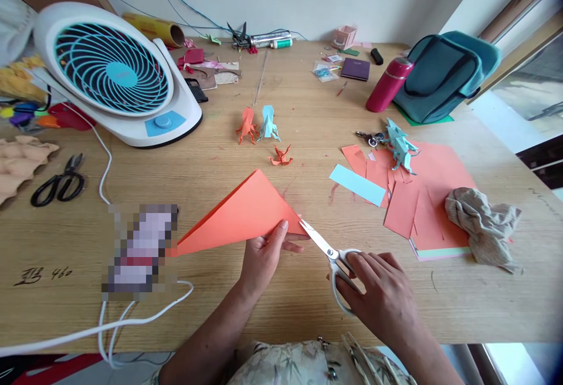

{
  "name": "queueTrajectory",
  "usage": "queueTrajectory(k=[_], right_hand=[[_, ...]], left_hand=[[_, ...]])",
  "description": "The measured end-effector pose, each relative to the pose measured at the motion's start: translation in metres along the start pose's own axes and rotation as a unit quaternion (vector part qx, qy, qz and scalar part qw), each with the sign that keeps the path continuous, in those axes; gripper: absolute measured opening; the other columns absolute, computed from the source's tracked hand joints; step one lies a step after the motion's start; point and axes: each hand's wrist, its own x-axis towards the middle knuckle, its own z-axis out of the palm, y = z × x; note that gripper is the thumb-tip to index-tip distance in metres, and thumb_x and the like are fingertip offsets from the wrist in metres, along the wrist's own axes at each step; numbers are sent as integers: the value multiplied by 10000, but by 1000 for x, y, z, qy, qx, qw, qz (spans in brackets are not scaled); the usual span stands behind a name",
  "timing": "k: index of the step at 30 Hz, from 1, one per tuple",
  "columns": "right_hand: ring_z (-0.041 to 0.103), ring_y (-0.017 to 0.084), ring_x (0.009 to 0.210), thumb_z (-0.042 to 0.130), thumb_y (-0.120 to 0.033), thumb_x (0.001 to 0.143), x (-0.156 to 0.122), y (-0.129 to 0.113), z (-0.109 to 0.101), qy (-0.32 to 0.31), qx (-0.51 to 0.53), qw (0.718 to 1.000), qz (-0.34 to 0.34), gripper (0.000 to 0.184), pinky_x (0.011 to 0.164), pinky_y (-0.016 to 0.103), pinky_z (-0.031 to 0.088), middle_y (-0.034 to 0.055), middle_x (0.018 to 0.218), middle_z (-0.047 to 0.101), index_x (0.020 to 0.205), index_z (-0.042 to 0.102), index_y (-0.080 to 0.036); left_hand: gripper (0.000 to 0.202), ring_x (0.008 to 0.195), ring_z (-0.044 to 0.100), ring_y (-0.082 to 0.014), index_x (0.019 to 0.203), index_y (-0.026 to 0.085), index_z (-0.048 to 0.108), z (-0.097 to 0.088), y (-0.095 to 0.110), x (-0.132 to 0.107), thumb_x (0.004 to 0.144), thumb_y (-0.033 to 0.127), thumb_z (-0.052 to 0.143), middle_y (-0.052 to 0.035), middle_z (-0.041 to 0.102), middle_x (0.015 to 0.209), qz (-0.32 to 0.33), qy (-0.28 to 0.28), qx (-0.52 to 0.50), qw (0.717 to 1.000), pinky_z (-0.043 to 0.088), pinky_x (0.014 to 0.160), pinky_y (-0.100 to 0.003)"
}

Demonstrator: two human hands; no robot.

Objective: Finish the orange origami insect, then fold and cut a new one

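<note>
Folded into a triangle, a sheet of orange paper (246,209) is pinched near its right corner by my left hand (264,256), thumb on top and fingers beneath. My right hand (380,291) grips a pair of white-handled scissors (332,254) by its loops. The blade tips meet the paper's right edge, close to my left thumb; whether they have cut into it I cannot tell. Beyond the sheet stand an orange paper figure (247,125), a light blue one (268,122) and a smaller orange one (281,155).
At left are a white fan (185,109), black scissors (59,185), a blurred-out phone (143,250) and white cables (145,317). Orange sheets (444,168), a light blue strip (357,184), a teal paper figure (399,145), a cloth (481,220), a red bottle (389,84) and a teal bag (440,77) occupy the right.
</note>
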Motion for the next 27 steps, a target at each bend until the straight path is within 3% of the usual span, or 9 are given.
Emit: queueTrajectory(k=[7, 13, 27], right_hand=[[587, 149, 648, 605, -313, 948, 3, 0, -1, 5, -11, 1000, 0, 136, 696, 331, 318, -11, 717, 644, 877, 568, -203], [591, 157, 650, 609, -309, 954, 2, -1, -2, 5, -4, 1000, -1, 139, 695, 326, 319, -13, 723, 635, 884, 552, -204], [583, 159, 642, 606, -311, 961, 1, -1, -1, 14, -9, 1000, -7, 158, 696, 330, 316, -19, 716, 623, 873, 531, -203]], left_hand=[[300, 762, 783, -292, 915, 136, 688, -1, -3, 0, 866, 432, 690, -99, 783, 934, -8, -13, -11, 1000, 655, 561, -333], [279, 730, 782, -265, 857, 136, 685, -1, -3, 2, 833, 410, 731, -59, 764, 818, -33, 0, -50, 998, 624, 530, -273], [265, 695, 779, -272, 833, 124, 686, 2, 2, 1, 783, 367, 778, -63, 774, 790, -56, 9, -102, 993, 632, 517, -285]])
